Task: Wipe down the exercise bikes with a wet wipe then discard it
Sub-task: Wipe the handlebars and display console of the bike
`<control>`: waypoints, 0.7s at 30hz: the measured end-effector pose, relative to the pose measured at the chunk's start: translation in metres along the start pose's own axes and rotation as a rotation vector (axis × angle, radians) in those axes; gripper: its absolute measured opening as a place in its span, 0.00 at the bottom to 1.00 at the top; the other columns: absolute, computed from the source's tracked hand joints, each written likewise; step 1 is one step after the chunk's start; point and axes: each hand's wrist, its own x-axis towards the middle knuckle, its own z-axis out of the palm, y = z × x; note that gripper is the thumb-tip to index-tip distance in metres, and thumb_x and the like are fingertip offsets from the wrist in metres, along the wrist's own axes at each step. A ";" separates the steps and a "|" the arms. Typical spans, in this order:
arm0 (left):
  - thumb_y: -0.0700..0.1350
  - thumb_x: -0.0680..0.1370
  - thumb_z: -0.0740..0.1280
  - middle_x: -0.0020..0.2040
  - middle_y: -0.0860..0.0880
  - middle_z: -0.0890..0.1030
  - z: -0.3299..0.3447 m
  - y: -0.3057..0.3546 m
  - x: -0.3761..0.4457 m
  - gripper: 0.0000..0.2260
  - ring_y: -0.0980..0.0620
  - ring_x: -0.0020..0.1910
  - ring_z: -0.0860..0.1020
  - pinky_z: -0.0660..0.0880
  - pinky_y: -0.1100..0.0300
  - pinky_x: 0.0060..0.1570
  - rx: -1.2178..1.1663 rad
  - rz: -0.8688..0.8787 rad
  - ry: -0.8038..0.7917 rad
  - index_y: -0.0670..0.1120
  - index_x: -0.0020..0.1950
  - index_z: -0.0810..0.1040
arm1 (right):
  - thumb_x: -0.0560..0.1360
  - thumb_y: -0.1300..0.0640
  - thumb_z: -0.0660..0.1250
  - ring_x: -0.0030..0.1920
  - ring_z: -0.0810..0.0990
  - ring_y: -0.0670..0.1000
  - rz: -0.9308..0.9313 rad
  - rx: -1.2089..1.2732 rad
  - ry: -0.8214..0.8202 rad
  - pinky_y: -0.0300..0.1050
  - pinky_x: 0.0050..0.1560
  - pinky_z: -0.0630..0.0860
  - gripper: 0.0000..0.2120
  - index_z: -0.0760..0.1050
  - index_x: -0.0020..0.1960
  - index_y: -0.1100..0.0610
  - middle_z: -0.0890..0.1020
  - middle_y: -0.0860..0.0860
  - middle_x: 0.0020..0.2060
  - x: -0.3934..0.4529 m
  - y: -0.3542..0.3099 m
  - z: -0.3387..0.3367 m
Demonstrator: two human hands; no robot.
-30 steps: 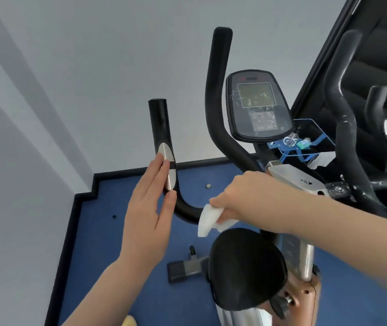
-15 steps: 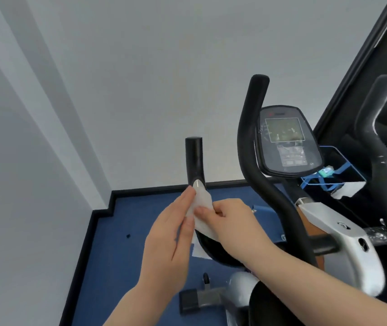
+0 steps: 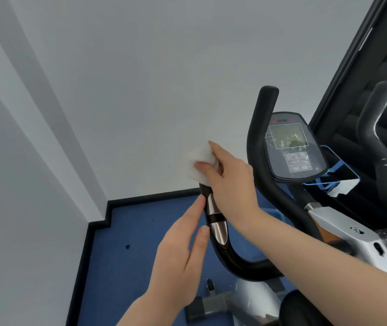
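An exercise bike stands in a corner, with a black left handlebar (image 3: 229, 257) carrying a metal pulse sensor (image 3: 216, 221), a taller right handlebar (image 3: 257, 137) and a console (image 3: 291, 147). My right hand (image 3: 231, 182) is wrapped over the top end of the left handlebar, pressing a white wet wipe (image 3: 199, 164) around it; the tip of the bar is hidden under the wipe. My left hand (image 3: 182, 260) is flat with fingers extended, its fingertips resting against the left side of the bar beside the sensor, holding nothing.
White walls close in at left and behind. Blue carpet (image 3: 140, 231) with a black skirting covers the floor. A second bike's black handlebars (image 3: 373, 137) stand at far right, near a blue wire holder (image 3: 333, 180). The saddle (image 3: 303, 311) is at bottom right.
My right hand carried the wipe from low on the left handlebar up past the sensor to the bar's top end. My left hand stayed along the bar. The camera shifted left.
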 end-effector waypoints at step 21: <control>0.56 0.79 0.60 0.64 0.69 0.71 -0.020 0.028 -0.050 0.18 0.65 0.66 0.68 0.66 0.60 0.67 0.209 -0.195 0.243 0.60 0.69 0.67 | 0.73 0.51 0.67 0.34 0.76 0.50 -0.119 -0.244 -0.308 0.45 0.33 0.70 0.07 0.81 0.40 0.52 0.79 0.49 0.29 -0.060 0.003 -0.060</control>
